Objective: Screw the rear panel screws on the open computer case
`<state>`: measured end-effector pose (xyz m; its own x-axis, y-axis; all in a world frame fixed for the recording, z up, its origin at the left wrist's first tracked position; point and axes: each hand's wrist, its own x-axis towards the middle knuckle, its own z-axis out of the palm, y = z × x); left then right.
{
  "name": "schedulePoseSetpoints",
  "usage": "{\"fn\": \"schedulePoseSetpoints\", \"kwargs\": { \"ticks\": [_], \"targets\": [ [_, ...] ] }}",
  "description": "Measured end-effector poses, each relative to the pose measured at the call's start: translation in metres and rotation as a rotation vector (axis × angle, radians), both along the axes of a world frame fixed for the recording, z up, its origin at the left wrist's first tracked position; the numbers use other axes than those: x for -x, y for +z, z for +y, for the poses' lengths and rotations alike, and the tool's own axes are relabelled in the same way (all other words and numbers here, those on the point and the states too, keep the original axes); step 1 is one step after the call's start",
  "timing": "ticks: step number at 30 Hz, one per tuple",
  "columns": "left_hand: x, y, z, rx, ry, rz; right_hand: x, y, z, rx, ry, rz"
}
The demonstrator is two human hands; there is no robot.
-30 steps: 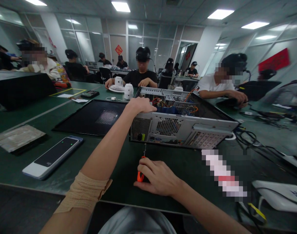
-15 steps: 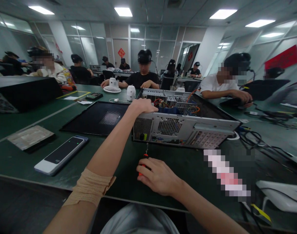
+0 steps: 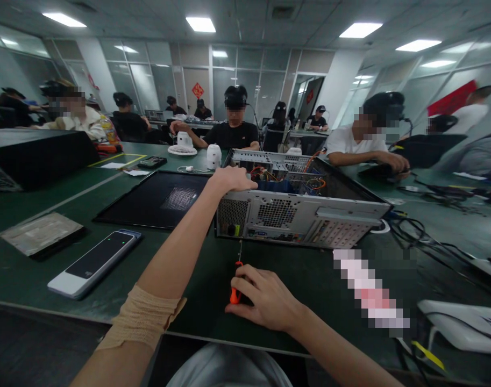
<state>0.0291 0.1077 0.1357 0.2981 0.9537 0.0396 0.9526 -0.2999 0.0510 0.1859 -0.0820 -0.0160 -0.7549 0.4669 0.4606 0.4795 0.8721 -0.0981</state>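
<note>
Screwdriver [image 3: 234, 295] in the right hand [image 3: 265, 298], grip closed round the orange handle. Shaft [image 3: 240, 252] pointing at the bottom edge of the case [image 3: 304, 212]; can't tell about contact at the tip tbh. Left hand [image 3: 231, 178] over the case's top left edge, can't tell if clamped or just resting. Case lying on the table [image 3: 310, 279], open side up, wires [image 3: 263, 173] showing. Black panel [image 3: 142, 201] flat to the left, drive [image 3: 43, 234] further over, white gadget [image 3: 94, 263] with green lights beside, person [image 3: 233, 137] in black across the table.

The screwdriver handle [image 3: 235, 296] is orange, the computer case [image 3: 305, 208] silver-grey, the tabletop [image 3: 310, 279] dark green.
</note>
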Motion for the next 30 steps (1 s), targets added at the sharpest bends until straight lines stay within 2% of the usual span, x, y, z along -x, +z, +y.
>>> {"fn": "schedulePoseSetpoints", "kwargs": {
  "ticks": [7,15,22,27,30],
  "targets": [
    [-0.0011,0.0018,-0.0013,0.011,0.012,0.002,0.0004,-0.0011,-0.0014,-0.103,0.023,0.049],
    [-0.0024,0.0023,-0.0013,0.007,0.003,-0.011,-0.0061,-0.0034,-0.0018,-0.088,0.083,0.043],
    [-0.0016,0.0017,-0.0016,0.003,0.01,-0.004,-0.0079,-0.0009,-0.0058,-0.109,0.071,0.07],
    [-0.0007,0.0022,0.001,0.013,0.005,-0.002,-0.0079,-0.0016,-0.0075,-0.063,0.087,0.068],
    [-0.0007,0.0042,0.0004,0.02,-0.013,0.007,-0.0087,-0.0011,-0.0085,-0.111,0.09,0.072]
  ]
}}
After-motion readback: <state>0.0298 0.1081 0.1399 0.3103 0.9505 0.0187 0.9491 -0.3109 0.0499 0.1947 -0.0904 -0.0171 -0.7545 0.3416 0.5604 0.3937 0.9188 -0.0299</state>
